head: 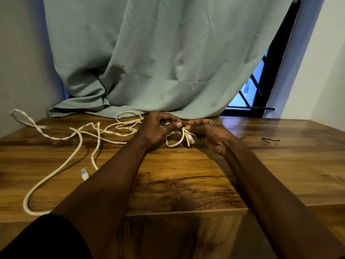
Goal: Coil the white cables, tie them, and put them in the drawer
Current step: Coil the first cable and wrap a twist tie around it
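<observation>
White cables (80, 135) lie sprawled and twisted over the left half of the wooden table (186, 184). One clear plug (84, 173) rests loose near the front left. My left hand (158, 128) and my right hand (209, 133) meet at the table's middle, both pinching a small loop of white cable (175, 143) with a clear plug (191, 139) hanging from it. A small black tie (180, 129) sits between my fingertips at the top of that loop.
Two black ties (270, 140) lie on the table at the right. A pale green curtain (158, 53) drapes onto the table's back edge, with a dark window frame (261, 90) behind it. No drawer is in view.
</observation>
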